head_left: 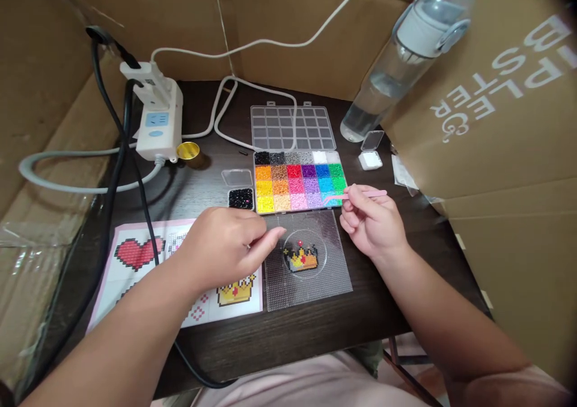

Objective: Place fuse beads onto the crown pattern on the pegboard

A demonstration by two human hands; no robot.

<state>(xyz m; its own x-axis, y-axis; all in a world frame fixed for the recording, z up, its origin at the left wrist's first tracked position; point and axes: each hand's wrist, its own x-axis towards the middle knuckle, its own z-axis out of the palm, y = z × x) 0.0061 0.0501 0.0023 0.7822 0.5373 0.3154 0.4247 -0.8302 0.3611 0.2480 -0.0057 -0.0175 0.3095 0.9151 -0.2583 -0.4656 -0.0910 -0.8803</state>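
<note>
My right hand [373, 219] pinches pink tweezers [360, 195]. Their bent tip is over the lower right cells of the sorted bead box [256, 181], near the light blue beads. My left hand [232, 238] lies curled over the pattern sheet [153, 299], its thumb pointing right and no object showing in it. Between the hands is a clear pegboard [333, 275]. On it a crown of small beads [303, 258] in black, yellow, orange and grey, with red spots, sits within a round clear outline. A small open case of black beads [241, 198] stands beyond my left hand.
Behind the box lies its clear lid [293, 127], crossed by a white cable. A water bottle [392, 76] and a small case of white beads [370, 160] stand at the right. A power strip [158, 121], black cables and a gold cup [188, 152] occupy the left. Cardboard walls surround the table.
</note>
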